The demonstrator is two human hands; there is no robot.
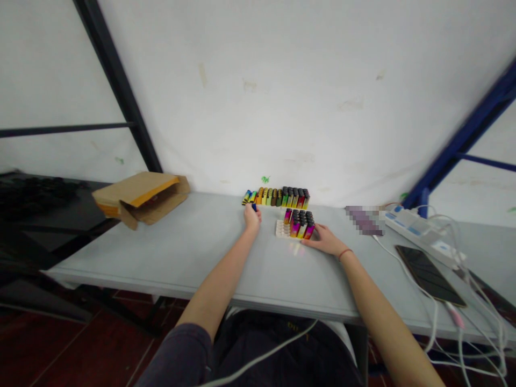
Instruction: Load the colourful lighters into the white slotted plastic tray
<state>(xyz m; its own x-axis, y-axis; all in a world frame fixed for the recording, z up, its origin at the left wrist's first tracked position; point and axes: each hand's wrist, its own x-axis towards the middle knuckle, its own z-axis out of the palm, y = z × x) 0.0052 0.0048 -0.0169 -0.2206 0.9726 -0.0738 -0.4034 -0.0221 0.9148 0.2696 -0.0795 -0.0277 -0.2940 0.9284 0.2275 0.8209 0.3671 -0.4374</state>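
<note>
One grey table (161,242) spans the frame. Right of centre, the right hand (325,240), thumb and fingers apart, rests against a white tray (282,231) of upright lighters (296,229). At centre, the left hand (251,218) has fingers clamped on a blue lighter (253,207), slanting upper-left.

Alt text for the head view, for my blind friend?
A person's right hand rests against a partly filled white tray of black-topped lighters; the left hand holds a small blue object. More colorful lighters sit near the white wall; an open cardboard box lies at the grey table's left end.
</note>
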